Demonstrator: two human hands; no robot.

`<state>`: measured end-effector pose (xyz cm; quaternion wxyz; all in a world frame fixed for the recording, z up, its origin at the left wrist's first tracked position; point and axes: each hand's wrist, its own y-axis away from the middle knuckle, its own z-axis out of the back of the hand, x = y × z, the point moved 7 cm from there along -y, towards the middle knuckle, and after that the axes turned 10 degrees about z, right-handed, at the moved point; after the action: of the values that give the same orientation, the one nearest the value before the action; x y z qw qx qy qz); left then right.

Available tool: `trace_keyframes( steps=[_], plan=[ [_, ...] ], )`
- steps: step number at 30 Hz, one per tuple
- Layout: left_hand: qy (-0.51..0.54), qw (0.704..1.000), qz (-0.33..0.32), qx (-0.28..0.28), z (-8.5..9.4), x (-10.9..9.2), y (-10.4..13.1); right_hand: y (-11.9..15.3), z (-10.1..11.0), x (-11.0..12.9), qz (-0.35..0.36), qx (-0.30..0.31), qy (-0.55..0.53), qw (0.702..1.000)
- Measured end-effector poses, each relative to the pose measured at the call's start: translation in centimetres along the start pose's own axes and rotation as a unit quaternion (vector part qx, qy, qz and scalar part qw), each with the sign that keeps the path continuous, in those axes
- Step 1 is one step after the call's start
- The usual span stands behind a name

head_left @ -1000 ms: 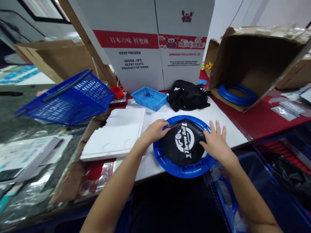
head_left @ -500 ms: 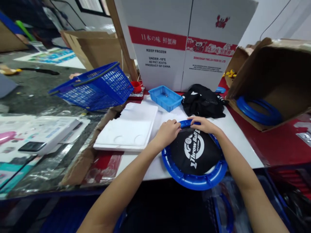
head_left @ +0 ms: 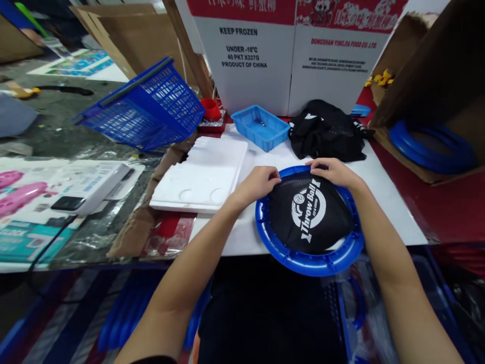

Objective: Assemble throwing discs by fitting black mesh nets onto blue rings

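Observation:
A blue plastic ring (head_left: 310,266) lies at the near edge of the white work surface, its near side reaching over the edge. Black mesh fabric (head_left: 331,222) printed "Throw Ball" fills its middle, with a pale sliver showing at the lower right. My left hand (head_left: 260,183) is closed at the ring's far left, thumb and fingers pinching the mesh edge by the rim. At the far side my right hand (head_left: 333,171) has its fingers bent over the rim and the mesh edge. The fingertips partly hide the cloth edge there.
Behind the ring are a light blue tray (head_left: 261,132) with small bits inside and a pile of black fabric (head_left: 328,132). White foam (head_left: 200,174) lies left, a tilted blue basket (head_left: 147,108) beyond it. At right, a carton (head_left: 428,91) holds blue rings (head_left: 432,146).
My hands have moved a little apart along the far rim, exposing more of it between them. The view has tipped downward, so things on the table appear higher.

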<state>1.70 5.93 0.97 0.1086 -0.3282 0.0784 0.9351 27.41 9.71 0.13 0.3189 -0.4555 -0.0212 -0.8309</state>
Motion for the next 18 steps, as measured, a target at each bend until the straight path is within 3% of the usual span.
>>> trace_keyframes(
  steps=[7,13,18],
  plan=[
    [-0.003,0.999,0.039,0.015,0.1,0.7,-0.6,-0.3,-0.1,-1.0,0.007,-0.022,0.016,1.0],
    [-0.02,0.998,0.047,0.024,-0.4,1.1,-0.8,-0.9,-0.1,-2.3,0.008,-0.001,0.043,0.999],
    [-0.043,0.997,0.055,0.026,-0.6,1.4,-1.4,-1.1,0.0,-1.9,-0.006,0.007,0.053,0.999]
  ],
)
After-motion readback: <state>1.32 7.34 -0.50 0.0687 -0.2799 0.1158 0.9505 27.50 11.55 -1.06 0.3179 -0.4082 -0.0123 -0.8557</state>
